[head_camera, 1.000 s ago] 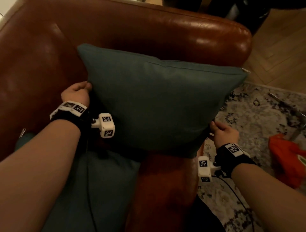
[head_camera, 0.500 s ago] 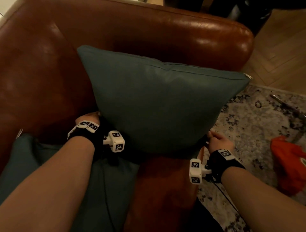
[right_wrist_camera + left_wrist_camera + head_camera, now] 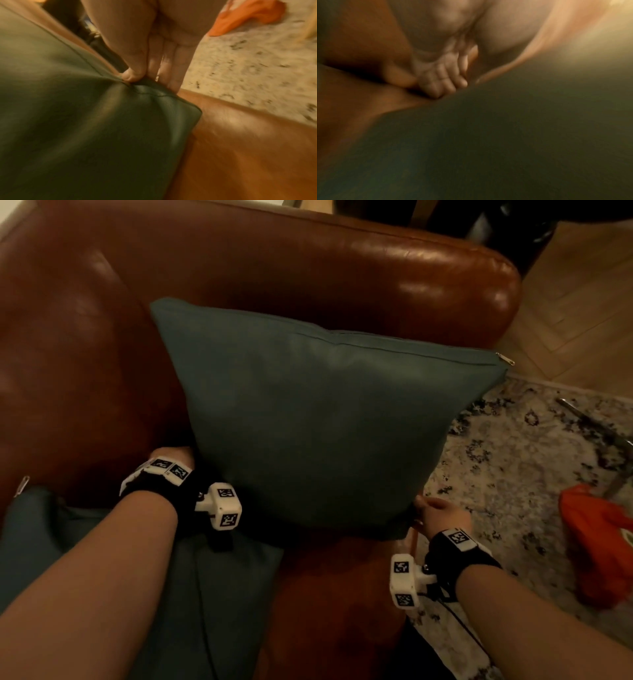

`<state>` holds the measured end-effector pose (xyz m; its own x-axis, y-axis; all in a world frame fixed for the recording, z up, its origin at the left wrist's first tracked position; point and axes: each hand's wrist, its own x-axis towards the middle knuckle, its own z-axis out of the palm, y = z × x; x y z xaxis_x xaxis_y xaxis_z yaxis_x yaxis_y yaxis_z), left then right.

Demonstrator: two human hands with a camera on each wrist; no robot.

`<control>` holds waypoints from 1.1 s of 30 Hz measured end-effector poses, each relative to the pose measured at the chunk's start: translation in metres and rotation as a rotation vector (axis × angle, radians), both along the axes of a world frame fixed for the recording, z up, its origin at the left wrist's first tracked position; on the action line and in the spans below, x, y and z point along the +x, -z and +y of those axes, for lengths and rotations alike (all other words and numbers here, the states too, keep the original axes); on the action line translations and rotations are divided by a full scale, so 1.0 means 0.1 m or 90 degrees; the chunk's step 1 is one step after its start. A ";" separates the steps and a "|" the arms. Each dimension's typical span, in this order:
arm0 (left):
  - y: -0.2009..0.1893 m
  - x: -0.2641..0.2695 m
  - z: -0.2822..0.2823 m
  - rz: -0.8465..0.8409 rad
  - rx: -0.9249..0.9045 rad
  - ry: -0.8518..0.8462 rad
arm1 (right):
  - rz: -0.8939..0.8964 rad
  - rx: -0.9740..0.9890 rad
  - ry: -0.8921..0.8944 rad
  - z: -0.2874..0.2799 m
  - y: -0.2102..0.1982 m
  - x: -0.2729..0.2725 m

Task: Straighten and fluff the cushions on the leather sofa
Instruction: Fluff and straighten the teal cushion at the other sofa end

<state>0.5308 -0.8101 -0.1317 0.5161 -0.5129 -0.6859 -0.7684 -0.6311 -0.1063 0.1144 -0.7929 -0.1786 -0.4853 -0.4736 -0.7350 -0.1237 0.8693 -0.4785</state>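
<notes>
Nearest us on the leather sofa (image 3: 239, 268) seat, a second teal cushion (image 3: 219, 594) lies flat under our left forearm, just below the upright one. Our right hand (image 3: 436, 513) sits at the upright teal cushion's (image 3: 325, 419) lower right corner, near the sofa's front edge; the right wrist view shows thumb and fingers (image 3: 178, 67) pinching the seam there, puckering the fabric. Our left hand (image 3: 174, 455) is tucked at the cushion's lower left edge, between it and the sofa back; in the blurred left wrist view its fingers (image 3: 443, 82) curl against the teal fabric, apparently gripping it. That cushion stands on the seat, leaning against the sofa back and arm, its zip pull (image 3: 505, 359) at the upper right corner. Beyond the sofa's right side lies a mottled grey rug (image 3: 513, 460) with an orange bag (image 3: 603, 546) on it, and past the rug, herringbone wood flooring (image 3: 582, 302).
</notes>
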 end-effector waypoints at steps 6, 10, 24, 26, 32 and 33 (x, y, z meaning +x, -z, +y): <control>-0.88 -0.28 -0.27 0.192 -0.800 -0.505 | 0.159 -0.510 -0.162 -0.06 -1.23 0.14; -1.34 -1.17 -0.33 0.166 -0.890 0.060 | 0.237 -0.676 -0.517 -0.29 -1.73 0.84; -1.00 -0.43 -0.66 -0.132 -0.466 0.315 | 0.583 -0.373 -0.798 -0.94 -1.49 0.55; -1.11 -0.53 -0.70 -0.150 -0.498 0.354 | 0.571 -0.381 -0.762 -0.94 -1.58 0.73; -1.01 -0.77 -0.71 -0.059 -0.489 0.505 | 0.528 -0.405 -0.925 -1.03 -1.54 1.16; -0.96 -0.60 -0.71 -0.064 -0.502 0.461 | 0.539 -0.400 -0.920 -1.07 -1.53 1.02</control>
<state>0.4705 -0.8813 -0.0358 -0.0524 -0.9986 0.0013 -0.9975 0.0524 0.0480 0.2165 -0.9004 -0.0255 0.4157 -0.9049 -0.0913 -0.9091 -0.4106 -0.0703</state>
